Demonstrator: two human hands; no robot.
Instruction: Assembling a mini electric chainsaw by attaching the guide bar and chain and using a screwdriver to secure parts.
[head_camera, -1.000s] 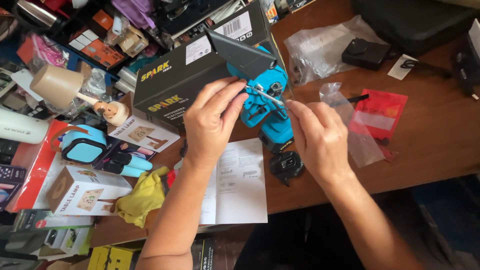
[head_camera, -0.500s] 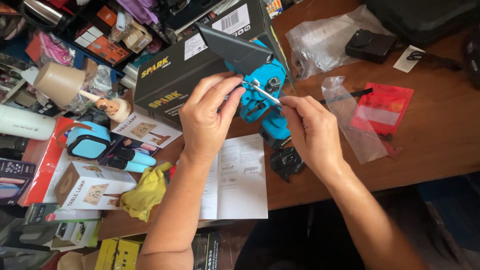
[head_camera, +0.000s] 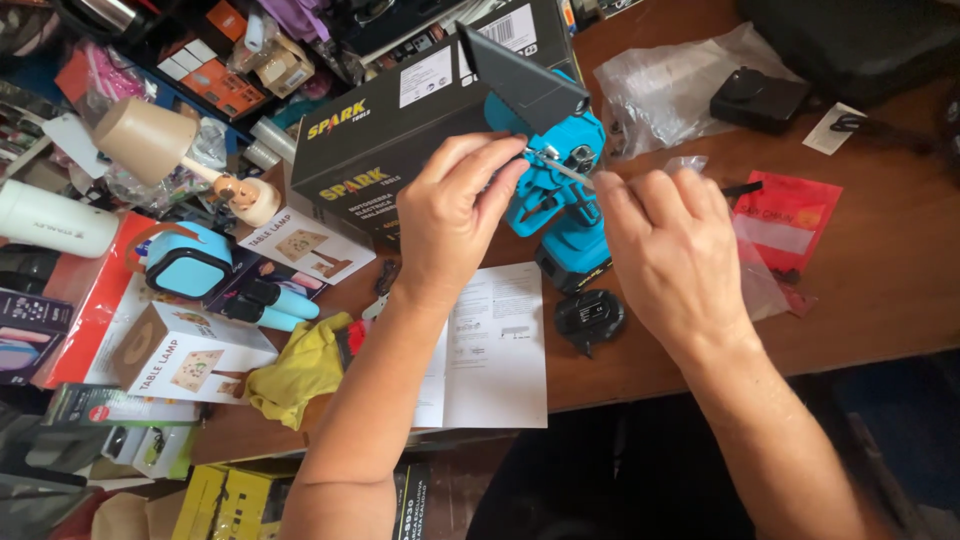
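Landmark: blue cordless power tool (head_camera: 555, 190), standing on the wooden desk (head_camera: 880, 290) just in front of a black carton (head_camera: 400, 130).
Left hand (head_camera: 455, 220): closed against the tool's left flank, fingertips pinched at its top.
Right hand (head_camera: 675, 255): right of the tool, fingers curled shut on a thin metal key (head_camera: 560, 168) whose tip meets the tool's top.
Key handling: likely light, stiff, slick; best pinched near its outer end.
Tool handling: probably heavy, rigid plastic; best steadied by the body.
Nearby: black battery (head_camera: 590, 318) just below the tool; white leaflet (head_camera: 490, 350) below-left; red packet (head_camera: 785, 225) to its right.
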